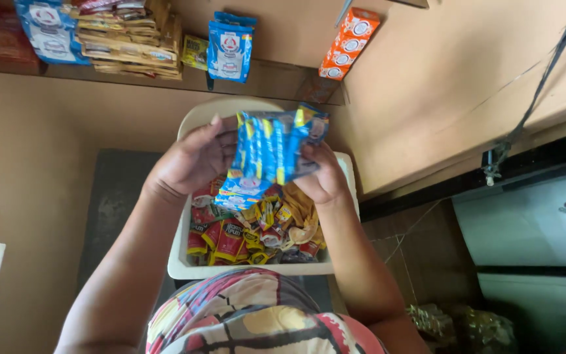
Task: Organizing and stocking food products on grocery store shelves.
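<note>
Both my hands hold a bunch of blue sachet strips [268,154] with yellow and white markings, lifted above a white plastic tub [181,265]. My left hand [194,160] grips the bunch from the left, fingers curled over its top edge. My right hand [322,176] supports it from the right and behind. The tub below is filled with several red, yellow and orange sachets [250,233].
A wooden shelf [276,75] ahead carries hanging blue packets [230,46], stacked brown packets [132,39] and an orange strip of packets [350,42]. A dark mat [116,196] lies under the tub. A dark-framed glass counter [532,216] stands to the right. A cable [538,92] runs down the wall.
</note>
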